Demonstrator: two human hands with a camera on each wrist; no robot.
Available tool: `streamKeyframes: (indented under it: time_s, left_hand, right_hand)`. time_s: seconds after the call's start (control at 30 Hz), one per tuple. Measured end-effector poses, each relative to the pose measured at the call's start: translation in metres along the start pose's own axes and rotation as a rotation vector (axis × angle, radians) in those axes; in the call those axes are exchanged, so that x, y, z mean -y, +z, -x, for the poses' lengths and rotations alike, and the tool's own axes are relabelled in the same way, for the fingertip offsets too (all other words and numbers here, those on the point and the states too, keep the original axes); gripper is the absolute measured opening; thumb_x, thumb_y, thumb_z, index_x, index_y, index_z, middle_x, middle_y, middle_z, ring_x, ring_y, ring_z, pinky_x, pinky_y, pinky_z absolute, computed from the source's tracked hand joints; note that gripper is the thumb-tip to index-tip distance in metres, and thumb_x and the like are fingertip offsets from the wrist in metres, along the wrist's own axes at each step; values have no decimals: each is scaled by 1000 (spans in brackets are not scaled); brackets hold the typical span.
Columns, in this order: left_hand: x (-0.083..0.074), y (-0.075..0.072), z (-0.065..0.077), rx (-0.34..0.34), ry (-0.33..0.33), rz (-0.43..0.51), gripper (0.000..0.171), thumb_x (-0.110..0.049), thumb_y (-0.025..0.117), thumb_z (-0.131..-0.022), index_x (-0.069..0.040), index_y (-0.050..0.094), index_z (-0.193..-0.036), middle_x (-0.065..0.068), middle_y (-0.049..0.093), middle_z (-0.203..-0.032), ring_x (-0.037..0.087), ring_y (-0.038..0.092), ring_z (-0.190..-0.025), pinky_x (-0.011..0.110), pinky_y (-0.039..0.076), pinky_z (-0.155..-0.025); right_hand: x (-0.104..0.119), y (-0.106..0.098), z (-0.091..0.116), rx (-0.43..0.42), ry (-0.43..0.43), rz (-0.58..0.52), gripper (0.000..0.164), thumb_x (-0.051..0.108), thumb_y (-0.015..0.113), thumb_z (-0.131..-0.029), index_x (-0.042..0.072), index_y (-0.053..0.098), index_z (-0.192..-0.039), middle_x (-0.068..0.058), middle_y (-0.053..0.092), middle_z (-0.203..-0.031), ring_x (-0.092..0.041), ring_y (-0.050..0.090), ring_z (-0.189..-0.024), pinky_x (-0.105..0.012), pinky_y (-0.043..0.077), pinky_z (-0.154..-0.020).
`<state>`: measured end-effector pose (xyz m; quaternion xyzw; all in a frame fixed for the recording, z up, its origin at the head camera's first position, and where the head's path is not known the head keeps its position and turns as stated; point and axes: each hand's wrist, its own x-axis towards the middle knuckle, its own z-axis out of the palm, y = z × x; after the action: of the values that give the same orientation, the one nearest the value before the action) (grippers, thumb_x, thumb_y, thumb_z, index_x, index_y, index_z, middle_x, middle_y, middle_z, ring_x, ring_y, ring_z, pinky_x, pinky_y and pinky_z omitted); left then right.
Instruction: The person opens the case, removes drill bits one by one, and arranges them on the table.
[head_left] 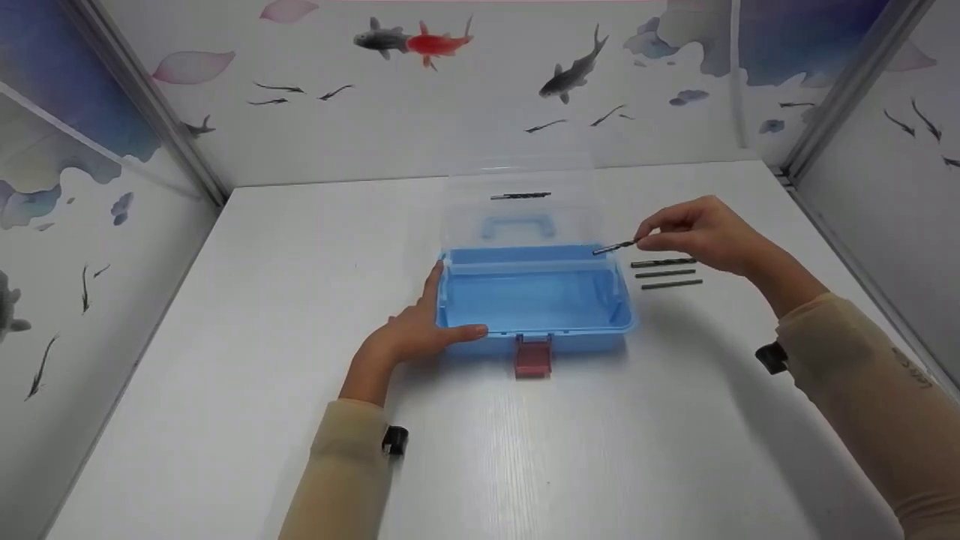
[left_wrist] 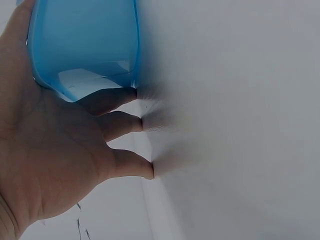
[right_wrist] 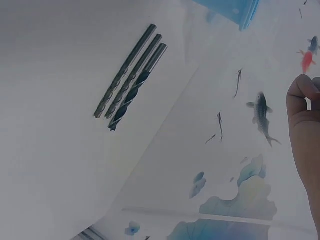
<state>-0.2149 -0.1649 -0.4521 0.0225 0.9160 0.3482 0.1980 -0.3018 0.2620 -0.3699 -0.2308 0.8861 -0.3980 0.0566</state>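
Observation:
A blue plastic toolbox (head_left: 532, 300) sits with its clear lid (head_left: 465, 187) tipped back and a red latch (head_left: 533, 358) hanging in front. Against its left end rests my left hand (head_left: 412, 330), thumb over the front rim; in the left wrist view its outstretched fingers (left_wrist: 122, 124) touch the table. My right hand (head_left: 694, 236) pinches one end of a drill bit (head_left: 613, 247), whose other end hangs above the box's back right corner. Three more drill bits (head_left: 665, 274) lie side by side right of the box. The right wrist view hides the held bit.
Dark drill bits (head_left: 521, 196) show at the lid; whether they lie on it or behind it, I cannot tell. A blue handle (head_left: 517, 221) is on the lid. White panels (head_left: 480, 97) printed with fish enclose the table (head_left: 480, 465) at the back and sides.

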Motion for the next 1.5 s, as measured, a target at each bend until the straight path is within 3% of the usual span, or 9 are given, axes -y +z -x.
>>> streamKeyframes:
  time_s: [0.13, 0.3, 0.6, 0.87, 1.03, 1.13, 1.23, 1.37, 1.5]
  left_hand:
    - [0, 0, 1, -1, 0, 5, 135, -80, 73, -81, -38, -21, -168, 14, 18, -179, 43, 32, -161, 69, 23, -128]
    - [1, 0, 1, 0, 0, 12, 138, -85, 73, -77, -39, -21, -168, 13, 19, -179, 42, 31, -162, 69, 24, -128]
    - [2, 0, -1, -3, 16, 32, 136, -80, 74, -79, -37, -20, -168, 13, 20, -179, 42, 29, -162, 71, 20, -129]
    - [0, 1, -1, -16, 7, 10, 134, -78, 74, -81, -37, -18, -169, 14, 22, -178, 43, 30, -162, 73, 18, -128]
    - [1, 2, 0, -13, 7, 17, 134, -77, 75, -81, -38, -19, -168, 13, 21, -179, 43, 29, -162, 72, 19, -128]
    - [0, 2, 0, -7, 9, 29, 134, -76, 75, -82, -38, -20, -168, 13, 21, -179, 42, 30, -162, 70, 21, -129]
    - [0, 2, 1, -3, 15, 43, 134, -75, 75, -83, -38, -20, -168, 12, 21, -179, 41, 31, -162, 69, 24, -128]
    - [1, 2, 0, -9, 23, 56, 134, -73, 76, -83, -38, -20, -168, 11, 21, -178, 40, 31, -161, 69, 24, -128]
    - [1, 2, -1, -10, 27, 61, 135, -74, 77, -81, -38, -19, -168, 10, 21, -178, 40, 31, -161, 71, 22, -128]
  right_hand:
    - [-9, -3, 7, -21, 11, 9, 16, 21, 78, -99, 12, 83, -111, 9, 78, -99, -14, 61, -81, -20, 53, -70]
    - [-25, -7, 17, -45, 29, 11, 15, 19, 76, -100, 13, 82, -112, 6, 74, -97, -14, 67, -91, -18, 56, -80]
    - [-58, -6, 30, -60, 125, 96, 16, 25, 77, -100, 17, 83, -111, 1, 49, -80, -18, 46, -79, -30, 40, -65]
    - [-81, -6, 44, -12, 227, 84, 27, 33, 75, -102, 12, 79, -118, 0, 49, -86, -17, 47, -91, -29, 42, -71]
    - [-95, -5, 50, 12, 257, 72, 31, 41, 74, -101, 15, 79, -117, 3, 59, -94, -15, 49, -99, -29, 45, -77]
    - [-101, -3, 52, 5, 260, 82, 31, 42, 74, -101, 16, 80, -116, 3, 64, -106, -16, 48, -106, -31, 43, -83]
    - [-105, -2, 52, -2, 263, 76, 35, 41, 74, -101, 11, 79, -118, -4, 59, -127, -23, 45, -124, -39, 40, -94]
    - [-109, 0, 49, 7, 279, 53, 42, 41, 74, -101, 4, 78, -120, -15, 40, -161, -42, 27, -155, -65, 32, -116]
    - [-112, 3, 47, 23, 299, 70, 44, 44, 76, -99, 5, 78, -120, -15, 20, -177, -51, 10, -163, -79, 20, -121]
